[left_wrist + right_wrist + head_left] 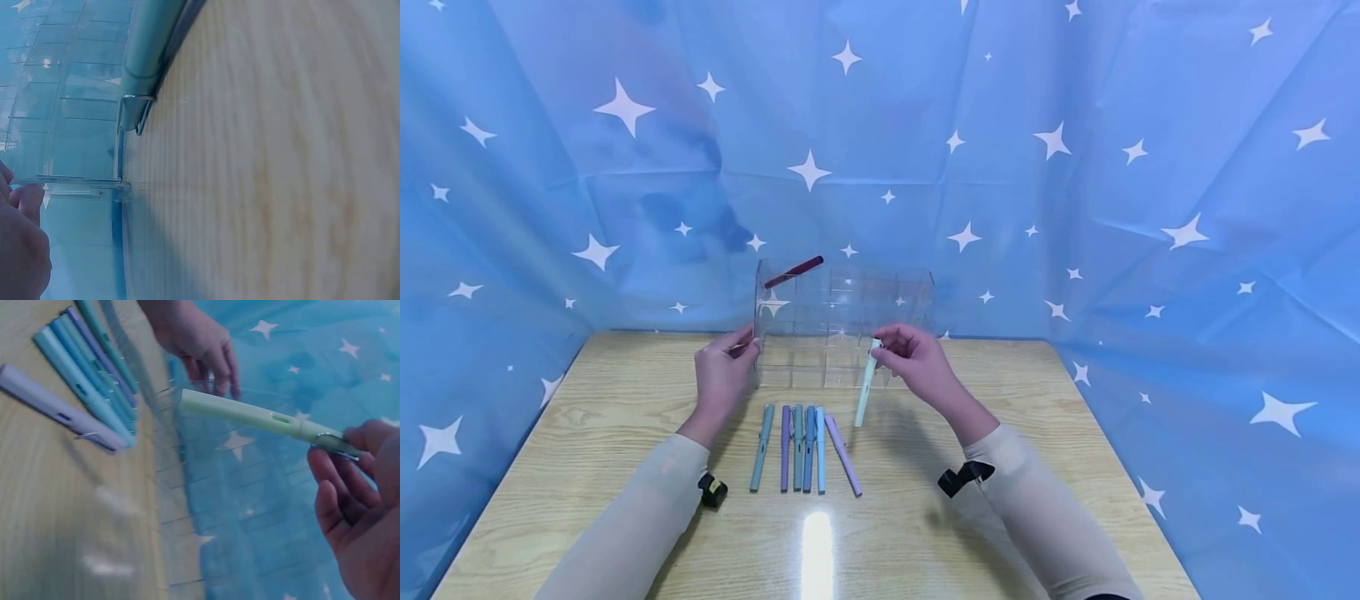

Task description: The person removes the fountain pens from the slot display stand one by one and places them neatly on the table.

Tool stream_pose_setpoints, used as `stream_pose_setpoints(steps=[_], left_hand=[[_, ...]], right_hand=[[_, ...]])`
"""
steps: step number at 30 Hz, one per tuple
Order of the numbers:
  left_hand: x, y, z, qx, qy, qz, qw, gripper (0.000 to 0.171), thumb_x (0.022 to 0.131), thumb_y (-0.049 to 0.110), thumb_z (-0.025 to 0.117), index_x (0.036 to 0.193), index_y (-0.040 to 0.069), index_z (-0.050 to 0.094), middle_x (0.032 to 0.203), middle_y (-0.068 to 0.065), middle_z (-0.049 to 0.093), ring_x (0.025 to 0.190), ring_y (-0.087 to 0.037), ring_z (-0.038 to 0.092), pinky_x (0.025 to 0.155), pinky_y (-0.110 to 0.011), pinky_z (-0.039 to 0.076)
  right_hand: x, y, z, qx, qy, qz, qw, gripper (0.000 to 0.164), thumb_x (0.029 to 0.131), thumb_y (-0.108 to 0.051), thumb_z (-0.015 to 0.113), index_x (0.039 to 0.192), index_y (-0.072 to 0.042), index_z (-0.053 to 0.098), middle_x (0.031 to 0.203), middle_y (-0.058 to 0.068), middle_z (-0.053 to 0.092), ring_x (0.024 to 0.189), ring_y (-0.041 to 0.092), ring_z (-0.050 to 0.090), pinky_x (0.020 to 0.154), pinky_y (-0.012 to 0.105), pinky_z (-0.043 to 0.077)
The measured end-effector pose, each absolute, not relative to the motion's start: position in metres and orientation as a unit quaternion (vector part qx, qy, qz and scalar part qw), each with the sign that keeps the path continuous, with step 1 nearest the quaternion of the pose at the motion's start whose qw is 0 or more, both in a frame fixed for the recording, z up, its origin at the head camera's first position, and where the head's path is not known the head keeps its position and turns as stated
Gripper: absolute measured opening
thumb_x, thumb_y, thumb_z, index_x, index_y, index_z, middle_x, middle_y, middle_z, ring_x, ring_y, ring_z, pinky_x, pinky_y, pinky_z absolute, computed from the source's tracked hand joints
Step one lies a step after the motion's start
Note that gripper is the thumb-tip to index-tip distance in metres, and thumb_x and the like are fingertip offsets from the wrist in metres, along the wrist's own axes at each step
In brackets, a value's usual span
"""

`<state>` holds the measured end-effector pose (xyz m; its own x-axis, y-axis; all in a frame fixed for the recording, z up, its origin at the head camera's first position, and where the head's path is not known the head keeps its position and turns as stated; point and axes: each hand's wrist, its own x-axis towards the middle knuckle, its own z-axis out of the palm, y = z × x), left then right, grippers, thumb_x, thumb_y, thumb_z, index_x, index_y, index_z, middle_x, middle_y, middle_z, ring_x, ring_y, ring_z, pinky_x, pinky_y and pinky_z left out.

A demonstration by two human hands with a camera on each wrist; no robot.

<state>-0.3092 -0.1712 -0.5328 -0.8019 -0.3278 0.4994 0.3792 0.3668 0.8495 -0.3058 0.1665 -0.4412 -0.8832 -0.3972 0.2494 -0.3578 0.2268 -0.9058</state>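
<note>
A clear plastic organizer (pixel 808 342) with a grid of compartments stands at the back of the table. My left hand (pixel 724 375) grips its left side wall, thumb in front; the left wrist view shows the fingers (pixel 28 203) at that panel's edge. My right hand (pixel 917 362) pinches a pale green pen (pixel 867 387) near its clip end, in front of the organizer's right half. The pen's other end slants down toward the table in the head view. A dark red pen (pixel 793 272) lies tilted in the organizer's upper left.
Several capped pens lie in a loose row before the organizer: a teal pen (pixel 762 448) at the left, purple, green and blue ones (pixel 808 450) in the middle, a lilac pen (pixel 844 456) angled at the right. A blue starred curtain (pixel 880 125) hangs behind the wooden table (pixel 647 417).
</note>
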Motion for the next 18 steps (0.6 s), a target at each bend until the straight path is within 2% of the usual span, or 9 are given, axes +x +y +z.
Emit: stream_pose_setpoints(steps=[10,13,18], left_hand=[[-0.31,-0.17,-0.532,-0.017,-0.768,-0.557,0.316,0.03,0.096,-0.008,0.081,0.126,-0.005,0.078,0.112,-0.029,0.079,0.098,-0.047,0.08,0.08,-0.005,0.059],[-0.31,-0.17,-0.533,-0.014,-0.77,-0.555,0.314,0.03,0.096,-0.006,0.081,0.126,-0.005,0.078,0.112,-0.028,0.079,0.098,-0.046,0.081,0.08,-0.005,0.06],[-0.31,-0.171,-0.534,-0.014,-0.768,-0.558,0.314,0.031,0.096,-0.007,0.081,0.127,-0.005,0.078,0.112,-0.029,0.079,0.098,-0.047,0.08,0.08,-0.006,0.06]], right_hand=[[-0.299,0.168,-0.472,-0.254,0.793,-0.55,0.071,0.023,0.108,-0.012,0.075,0.129,-0.005,0.075,0.093,0.012,0.073,0.077,0.022,0.068,0.059,0.03,0.052],[-0.298,0.167,-0.482,-0.248,0.789,-0.554,0.092,0.025,0.107,-0.013,0.076,0.13,-0.004,0.074,0.095,0.011,0.074,0.084,0.037,0.07,0.06,0.03,0.053],[-0.296,0.165,-0.5,-0.235,0.793,-0.549,0.122,0.036,0.106,-0.017,0.078,0.135,0.003,0.071,0.102,0.009,0.076,0.096,0.057,0.069,0.068,0.046,0.063]])
